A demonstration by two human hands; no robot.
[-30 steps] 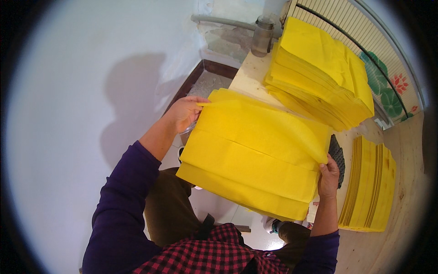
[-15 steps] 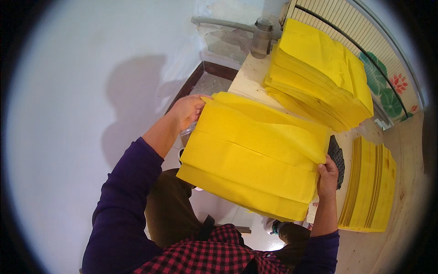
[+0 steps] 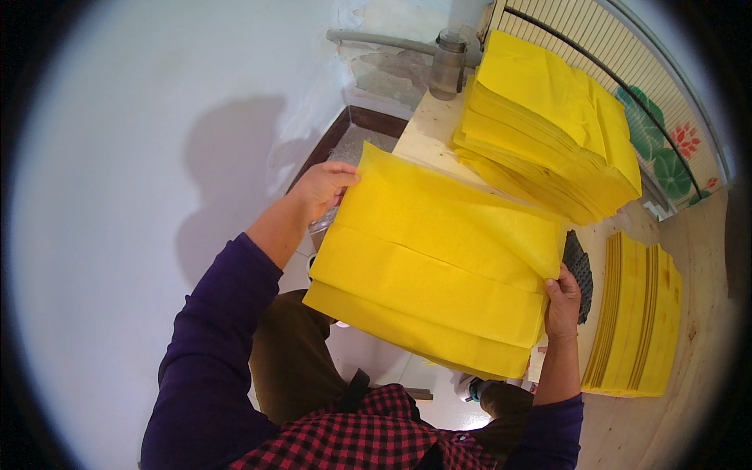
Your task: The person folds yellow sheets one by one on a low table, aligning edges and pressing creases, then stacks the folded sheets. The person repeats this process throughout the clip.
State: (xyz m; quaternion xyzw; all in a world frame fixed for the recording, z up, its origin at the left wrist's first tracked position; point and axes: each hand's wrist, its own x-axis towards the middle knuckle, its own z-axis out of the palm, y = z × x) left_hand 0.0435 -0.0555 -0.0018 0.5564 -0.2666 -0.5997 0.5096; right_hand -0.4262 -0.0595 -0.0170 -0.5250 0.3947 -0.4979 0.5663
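Observation:
A large sheet of yellow paper [image 3: 439,258], folded into overlapping bands, is held up in front of me over the edge of a pale wooden table [image 3: 697,368]. My left hand [image 3: 323,188] grips its upper left edge. My right hand [image 3: 562,299] pinches its right edge, near the table's rim. Both sleeves are dark purple.
A thick stack of yellow sheets [image 3: 548,125] lies at the back of the table. A flatter pile of folded yellow strips [image 3: 634,313] lies to the right. A dark flat mat [image 3: 578,262] sits between them. A grey jar [image 3: 448,66] and a pipe stand by the white wall.
The sheet has stayed in both hands and barely shifted; my left hand has slid slightly along its upper left edge.

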